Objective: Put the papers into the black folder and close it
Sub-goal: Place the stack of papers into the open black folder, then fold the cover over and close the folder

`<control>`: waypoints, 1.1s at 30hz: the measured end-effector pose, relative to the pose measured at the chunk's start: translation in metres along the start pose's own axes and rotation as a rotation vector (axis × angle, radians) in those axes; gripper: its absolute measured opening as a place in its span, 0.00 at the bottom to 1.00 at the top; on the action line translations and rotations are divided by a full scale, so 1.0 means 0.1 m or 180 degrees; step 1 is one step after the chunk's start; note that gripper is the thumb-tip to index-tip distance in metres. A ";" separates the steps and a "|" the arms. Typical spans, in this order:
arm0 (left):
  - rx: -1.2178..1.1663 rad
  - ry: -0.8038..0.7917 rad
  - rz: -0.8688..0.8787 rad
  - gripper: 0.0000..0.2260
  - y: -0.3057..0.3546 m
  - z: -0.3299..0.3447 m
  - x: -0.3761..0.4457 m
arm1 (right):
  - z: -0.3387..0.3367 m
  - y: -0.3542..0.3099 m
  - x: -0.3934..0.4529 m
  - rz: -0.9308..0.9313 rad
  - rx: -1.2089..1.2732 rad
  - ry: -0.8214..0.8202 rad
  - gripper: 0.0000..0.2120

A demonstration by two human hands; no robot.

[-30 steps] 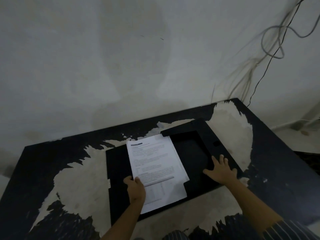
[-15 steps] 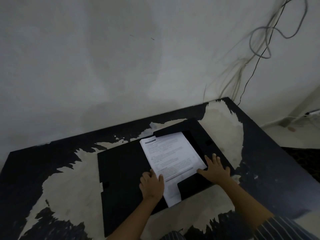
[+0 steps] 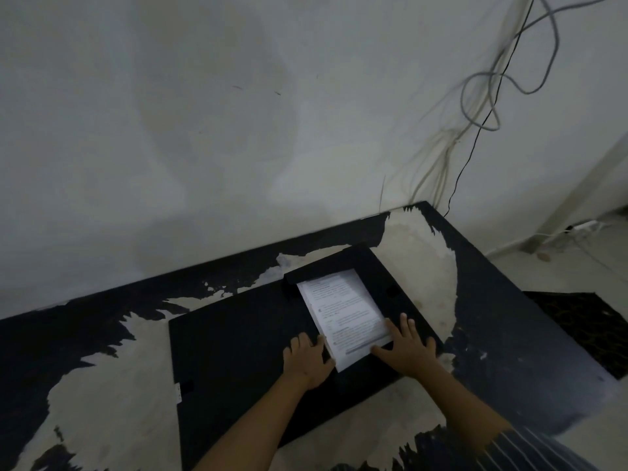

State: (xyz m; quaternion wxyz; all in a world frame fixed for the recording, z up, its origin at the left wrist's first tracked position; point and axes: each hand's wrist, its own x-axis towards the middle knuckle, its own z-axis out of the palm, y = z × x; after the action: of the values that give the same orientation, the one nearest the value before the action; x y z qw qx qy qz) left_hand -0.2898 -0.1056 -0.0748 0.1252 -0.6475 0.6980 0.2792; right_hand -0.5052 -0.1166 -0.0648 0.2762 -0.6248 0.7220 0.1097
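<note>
Print on the papers point(image 3: 343, 309) too small and blurred to read. Their far edge is tucked under the black folder point(image 3: 238, 341) flap; near corners are covered by the left hand point(image 3: 307, 360) and right hand point(image 3: 406, 350). Table point(image 3: 112, 402) cut off at the left and bottom picture edges. Striped sleeve point(image 3: 530, 450) cropped at the bottom edge. Small label at the folder's left edge unreadable.

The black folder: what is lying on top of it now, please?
On the open black folder lie the papers, on its right half, with their far edge tucked under a black flap. The left hand and right hand press there. The folder's surface beneath them is hidden.
</note>
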 end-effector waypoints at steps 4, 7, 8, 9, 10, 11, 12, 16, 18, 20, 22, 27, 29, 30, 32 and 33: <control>-0.0081 0.0058 -0.0008 0.30 -0.01 0.07 -0.07 | 0.04 -0.01 -0.01 0.0014 -0.0060 0.0057 0.41; -0.0209 0.0255 0.0141 0.25 -0.15 0.17 -0.22 | 0.11 -0.05 -0.05 0.0024 -0.0153 0.0209 0.40; -0.0242 0.0351 0.0170 0.24 -0.23 0.22 -0.29 | 0.13 -0.07 -0.05 0.0025 -0.0159 0.0290 0.40; -0.0256 0.0440 0.0171 0.23 -0.34 0.26 -0.37 | 0.15 -0.10 -0.05 0.0039 -0.0133 0.0367 0.39; -0.0267 0.0519 0.0131 0.23 -0.46 0.30 -0.45 | 0.17 -0.16 -0.05 0.0062 -0.0077 0.0439 0.39; -0.0289 0.0595 0.0059 0.22 -0.60 0.33 -0.52 | 0.18 -0.23 -0.06 0.0097 0.0001 0.0515 0.39; -0.0336 0.0664 -0.0038 0.22 -0.74 0.35 -0.59 | 0.20 -0.30 -0.08 0.0137 0.0093 0.0587 0.39; -0.0713 0.0999 -0.0751 0.21 -1.28 0.39 -0.91 | 0.39 -0.69 -0.17 -0.0114 -0.0138 0.0664 0.36; -0.0831 0.1209 -0.1138 0.20 -1.47 0.43 -1.07 | 0.53 -0.93 -0.23 -0.0456 -0.0370 0.0569 0.35; -0.0879 0.1311 -0.1419 0.20 -1.58 0.47 -1.20 | 0.67 -1.16 -0.30 -0.0892 -0.0474 0.0414 0.34; -0.0919 0.1361 -0.1615 0.20 -1.66 0.48 -1.30 | 0.80 -1.35 -0.38 -0.1380 -0.0574 0.0187 0.34; -0.1132 0.1440 -0.1792 0.19 -1.69 0.51 -1.40 | 0.91 -1.52 -0.47 -0.1807 -0.0949 -0.0404 0.50; -0.1203 0.1500 -0.1777 0.18 -1.71 0.50 -1.40 | 0.85 -1.47 -0.45 -0.1916 -0.1270 -0.0574 0.58; -0.1237 0.1527 -0.1774 0.18 -1.72 0.50 -1.39 | 0.81 -1.44 -0.44 -0.1974 -0.1392 -0.0641 0.60; -0.1269 0.1581 -0.1799 0.17 -1.74 0.49 -1.37 | 0.74 -1.42 -0.42 -0.2049 -0.1485 -0.0746 0.60; -0.1259 0.1613 -0.1822 0.16 -1.75 0.49 -1.35 | 0.71 -1.42 -0.41 -0.2071 -0.1495 -0.0784 0.59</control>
State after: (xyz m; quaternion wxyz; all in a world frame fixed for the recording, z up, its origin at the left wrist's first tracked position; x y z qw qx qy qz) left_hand -0.1108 0.0332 -0.0820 -0.1044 -0.8747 0.4318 0.1938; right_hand -0.3472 -0.0738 -0.0746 0.2307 -0.8484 0.4041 0.2522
